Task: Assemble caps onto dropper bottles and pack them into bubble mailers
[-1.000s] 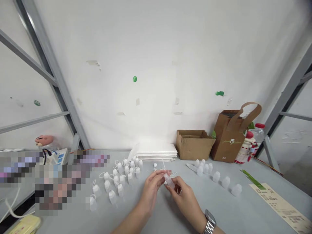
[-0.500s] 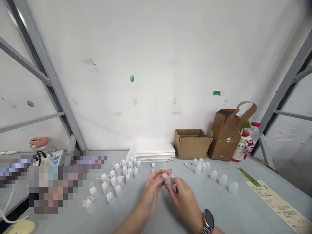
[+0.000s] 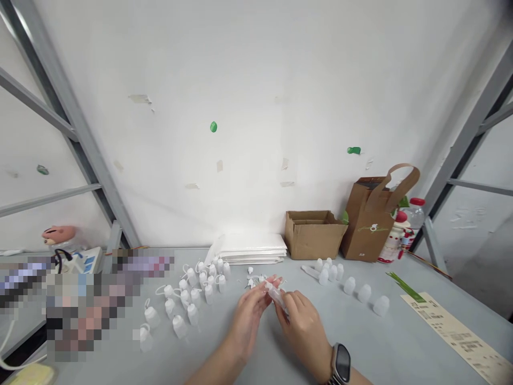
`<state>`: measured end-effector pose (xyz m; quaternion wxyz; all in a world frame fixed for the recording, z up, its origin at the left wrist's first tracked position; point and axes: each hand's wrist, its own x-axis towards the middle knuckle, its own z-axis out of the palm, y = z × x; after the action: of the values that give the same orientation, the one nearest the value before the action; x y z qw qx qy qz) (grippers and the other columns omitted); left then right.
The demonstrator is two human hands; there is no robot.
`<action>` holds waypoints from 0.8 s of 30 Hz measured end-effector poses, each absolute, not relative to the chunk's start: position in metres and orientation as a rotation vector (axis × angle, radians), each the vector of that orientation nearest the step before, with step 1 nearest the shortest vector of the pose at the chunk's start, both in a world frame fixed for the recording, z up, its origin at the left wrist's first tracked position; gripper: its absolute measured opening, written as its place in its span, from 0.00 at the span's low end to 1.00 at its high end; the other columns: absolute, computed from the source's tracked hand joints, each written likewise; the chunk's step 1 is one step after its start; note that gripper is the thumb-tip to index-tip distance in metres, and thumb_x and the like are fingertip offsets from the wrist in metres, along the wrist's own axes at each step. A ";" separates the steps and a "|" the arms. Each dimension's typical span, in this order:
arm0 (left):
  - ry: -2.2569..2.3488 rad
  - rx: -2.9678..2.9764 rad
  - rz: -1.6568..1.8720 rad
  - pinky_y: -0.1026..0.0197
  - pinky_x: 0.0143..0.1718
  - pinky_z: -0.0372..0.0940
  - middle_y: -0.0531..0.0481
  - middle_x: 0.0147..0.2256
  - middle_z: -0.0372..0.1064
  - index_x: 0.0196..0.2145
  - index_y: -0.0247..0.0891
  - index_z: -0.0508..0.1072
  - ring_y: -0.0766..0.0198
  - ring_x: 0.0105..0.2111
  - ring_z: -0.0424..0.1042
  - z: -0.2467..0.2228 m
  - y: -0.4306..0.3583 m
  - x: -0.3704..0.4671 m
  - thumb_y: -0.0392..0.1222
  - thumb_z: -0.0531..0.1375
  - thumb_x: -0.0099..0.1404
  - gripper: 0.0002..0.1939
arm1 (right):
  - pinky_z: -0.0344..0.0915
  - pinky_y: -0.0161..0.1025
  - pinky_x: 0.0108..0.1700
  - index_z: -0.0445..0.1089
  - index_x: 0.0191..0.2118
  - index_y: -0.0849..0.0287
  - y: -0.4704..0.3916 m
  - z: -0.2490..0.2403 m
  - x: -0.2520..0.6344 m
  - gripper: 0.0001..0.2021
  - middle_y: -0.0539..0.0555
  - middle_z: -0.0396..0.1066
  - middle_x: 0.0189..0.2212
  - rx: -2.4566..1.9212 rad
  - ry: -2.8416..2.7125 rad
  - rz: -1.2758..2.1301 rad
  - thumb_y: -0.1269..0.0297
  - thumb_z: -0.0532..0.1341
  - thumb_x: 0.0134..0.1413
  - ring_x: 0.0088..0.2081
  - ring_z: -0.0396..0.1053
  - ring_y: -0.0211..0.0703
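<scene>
**Holding a small, cloudy plastic bottle (image 3: 277,296)**

White plastic bottles, some with loopy caps (image 3: 179,326), stand on the smooth grey desk (image 3: 385,353). The left hand (image 3: 249,315) bends its fingers around the tilted bottle's upper end; the right hand (image 3: 305,323) curls nearly closed around its lower end. Rounded, cloudy plastic pieces (image 3: 364,293) stand farther right.

Bright wall (image 3: 248,128), soft shadows, pixelated lower left
</scene>
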<state>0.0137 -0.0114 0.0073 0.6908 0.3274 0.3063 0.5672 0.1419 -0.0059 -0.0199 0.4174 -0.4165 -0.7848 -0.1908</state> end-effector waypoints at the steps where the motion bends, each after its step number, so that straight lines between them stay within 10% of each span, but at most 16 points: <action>1: 0.687 0.727 1.265 0.53 0.56 0.52 0.40 0.46 0.71 0.41 0.31 0.74 0.52 0.52 0.62 0.008 -0.012 0.014 0.40 0.58 0.56 0.15 | 0.54 0.36 0.25 0.62 0.27 0.59 -0.006 -0.019 0.142 0.11 0.51 0.62 0.19 -1.043 -1.971 -0.508 0.73 0.47 0.58 0.23 0.59 0.40; 24: 0.684 0.635 1.225 0.53 0.56 0.52 0.41 0.44 0.72 0.41 0.33 0.74 0.53 0.51 0.64 0.003 -0.009 0.013 0.40 0.56 0.57 0.15 | 0.51 0.37 0.26 0.63 0.26 0.58 -0.009 -0.025 0.138 0.11 0.51 0.62 0.19 -1.076 -2.021 -0.617 0.76 0.49 0.55 0.24 0.59 0.40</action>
<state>0.0130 -0.0087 0.0033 0.7180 0.2871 0.3091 0.5537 0.1380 -0.0091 -0.0254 0.3756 -0.4207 -0.7898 -0.2413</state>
